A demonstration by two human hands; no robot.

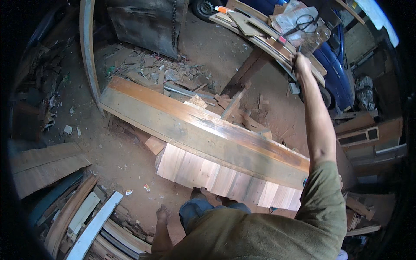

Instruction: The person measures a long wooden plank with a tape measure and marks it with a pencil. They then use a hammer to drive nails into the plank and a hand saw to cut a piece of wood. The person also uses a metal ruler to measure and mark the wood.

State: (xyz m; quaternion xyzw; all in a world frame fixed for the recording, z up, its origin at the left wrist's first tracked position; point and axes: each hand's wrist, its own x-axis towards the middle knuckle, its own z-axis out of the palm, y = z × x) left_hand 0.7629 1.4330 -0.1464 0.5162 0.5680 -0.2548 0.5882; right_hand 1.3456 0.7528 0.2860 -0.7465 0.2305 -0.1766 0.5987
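Right hand (pixel 302 60) is stretched far out to the cluttered counter (pixel 260 43) at the far right, reaching in among stacked wood offcuts. The fingers look curled around a dark, thin tool (pixel 296 65) at the counter's edge, though what it is I cannot tell. The left hand is out of sight, so its state stays unknown.

The reach is long because the long brown plank (pixel 203 130) lies slantwise between the person and that counter, from far left to near right. Propped under its near edge is a row of pale boards (pixel 225 175), leaning side by side. A bare foot (pixel 163 214) stands on the dirt floor (pixel 121 160) just this side of them.

Room is tight: scraps litter the floor beyond the plank, curved wooden strips (pixel 82 216) crowd the near left, a blue vehicle (pixel 338 69) closes the far right. The open patch is the floor left of centre.
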